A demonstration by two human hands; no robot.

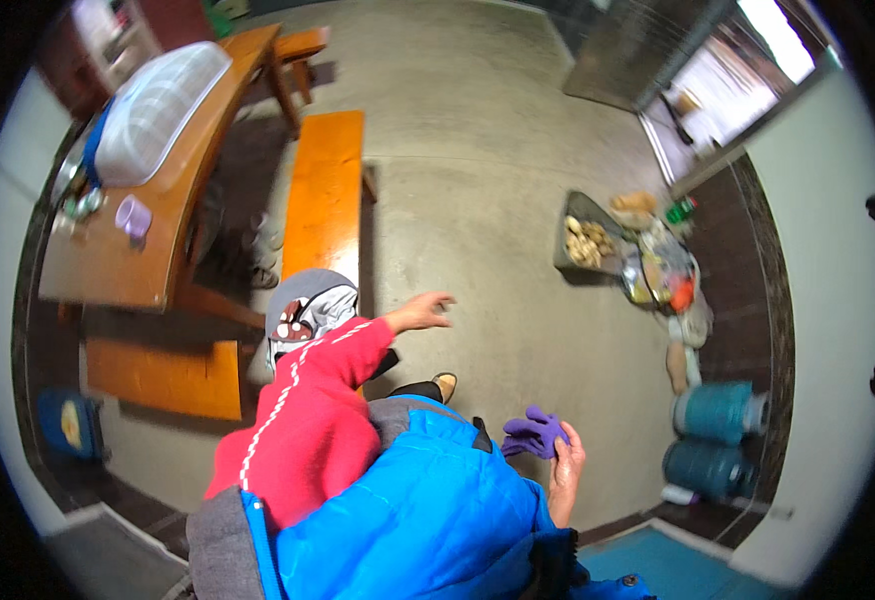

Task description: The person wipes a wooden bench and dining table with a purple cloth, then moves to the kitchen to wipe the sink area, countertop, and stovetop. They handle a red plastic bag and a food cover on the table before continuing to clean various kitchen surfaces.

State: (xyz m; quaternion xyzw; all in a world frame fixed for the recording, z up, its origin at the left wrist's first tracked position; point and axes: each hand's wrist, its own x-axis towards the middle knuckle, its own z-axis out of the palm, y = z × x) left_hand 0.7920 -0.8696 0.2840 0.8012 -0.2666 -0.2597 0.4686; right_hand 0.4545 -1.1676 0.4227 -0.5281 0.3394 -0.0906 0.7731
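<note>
My left hand (424, 311) reaches out over the concrete floor from a red knitted sleeve (317, 435); its fingers are apart and hold nothing. Just left of that forearm, at the near end of a wooden bench (325, 187), sits a grey and white cloth item (306, 311) with a dotted brown bow. At my right side, my right hand (566, 459) grips a purple knitted glove (535, 433); whether a second glove is bunched with it, I cannot tell. A blue padded jacket (415, 517) covers my front and right side, while my left sleeve lies outside it.
On the left, a wooden table (107, 259) bears a mesh food cover (160, 112) and a purple cup (134, 217). Another bench (167, 379) stands nearer. To the right are a dark bin (574, 206), filled bags (662, 270) and two teal cylinders (711, 409). A door (644, 52) stands ajar.
</note>
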